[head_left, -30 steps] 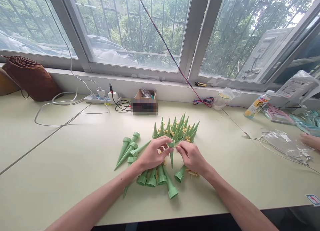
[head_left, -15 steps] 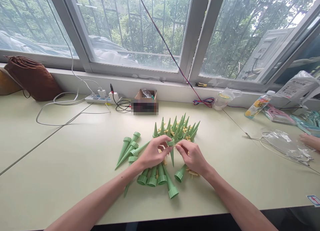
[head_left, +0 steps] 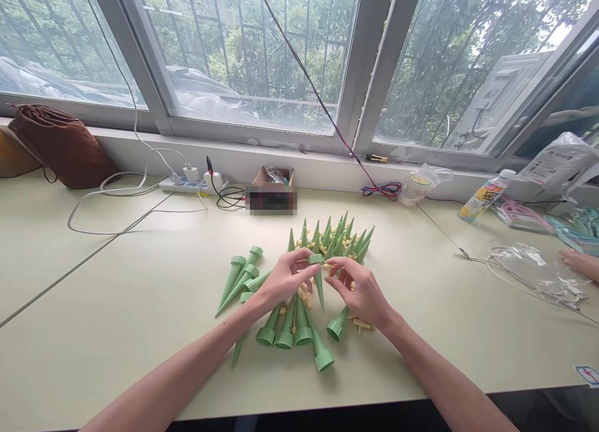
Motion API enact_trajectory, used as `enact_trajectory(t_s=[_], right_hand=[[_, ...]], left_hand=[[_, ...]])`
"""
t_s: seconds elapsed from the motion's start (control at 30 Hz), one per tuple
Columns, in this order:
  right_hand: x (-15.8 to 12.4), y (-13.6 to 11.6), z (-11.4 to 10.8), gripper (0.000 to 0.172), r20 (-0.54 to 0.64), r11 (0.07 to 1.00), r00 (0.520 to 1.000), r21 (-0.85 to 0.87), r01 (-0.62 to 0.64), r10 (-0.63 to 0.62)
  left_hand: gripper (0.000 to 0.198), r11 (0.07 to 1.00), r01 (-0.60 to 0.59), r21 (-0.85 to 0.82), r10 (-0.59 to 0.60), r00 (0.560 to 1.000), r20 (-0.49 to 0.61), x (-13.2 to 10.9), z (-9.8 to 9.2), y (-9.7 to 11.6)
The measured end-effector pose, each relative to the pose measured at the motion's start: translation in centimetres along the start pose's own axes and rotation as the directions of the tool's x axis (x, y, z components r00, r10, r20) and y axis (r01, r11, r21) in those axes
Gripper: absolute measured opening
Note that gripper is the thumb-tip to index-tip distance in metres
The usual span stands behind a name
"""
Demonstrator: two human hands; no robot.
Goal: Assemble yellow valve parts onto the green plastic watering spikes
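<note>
My left hand (head_left: 282, 278) pinches the wide end of a green plastic spike (head_left: 319, 283), point hanging down, above the pale green table (head_left: 116, 307). My right hand (head_left: 359, 289) is closed in a pinch right beside that end, fingertips at a small yellow piece (head_left: 329, 266) on it. Under my hands several green spikes (head_left: 299, 329) lie flat, mixed with small yellow parts. Behind them a cluster of upright spikes (head_left: 339, 238) stands point up. A few more spikes (head_left: 241, 276) lie to the left.
A small cardboard box (head_left: 272, 188), a power strip (head_left: 187, 182) with white cables and a brown bag (head_left: 60, 146) lie along the windowsill side. Clear bags (head_left: 528, 263), a bottle (head_left: 482, 198) and another person's hand (head_left: 580, 262) are at the right.
Both hands have lifted a little and moved away from me with the spike; the spike now tilts slightly. My right fingers have spread somewhat around the yellow piece.
</note>
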State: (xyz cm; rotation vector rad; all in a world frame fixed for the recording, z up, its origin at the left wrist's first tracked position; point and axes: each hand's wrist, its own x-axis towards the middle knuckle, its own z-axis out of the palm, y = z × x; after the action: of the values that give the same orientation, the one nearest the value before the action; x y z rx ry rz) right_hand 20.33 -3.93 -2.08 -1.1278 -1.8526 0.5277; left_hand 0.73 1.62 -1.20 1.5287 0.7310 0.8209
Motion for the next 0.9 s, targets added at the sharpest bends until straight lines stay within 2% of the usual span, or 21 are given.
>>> enact_trajectory(t_s=[0.23,0.67,0.9], right_hand=[[0.22,0.0,-0.15,0.014,-0.011,0.999,0.999,-0.032,0.039,-0.039],[0.2,-0.05,-0.21,0.009,-0.015,0.997,0.997,-0.037,0.071,-0.072],[0.04,0.24,-0.18,0.009,-0.026,0.997,0.996,-0.014,0.08,-0.08]], left_hand=[[0.029,0.997,0.011,-0.081,-0.009,1.0,0.028,-0.06,0.13,0.16],[0.032,0.994,0.062,-0.086,-0.058,0.997,0.052,-0.11,0.04,0.23],[0.032,0.995,0.053,-0.09,-0.047,0.996,0.076,-0.1,0.12,0.34]])
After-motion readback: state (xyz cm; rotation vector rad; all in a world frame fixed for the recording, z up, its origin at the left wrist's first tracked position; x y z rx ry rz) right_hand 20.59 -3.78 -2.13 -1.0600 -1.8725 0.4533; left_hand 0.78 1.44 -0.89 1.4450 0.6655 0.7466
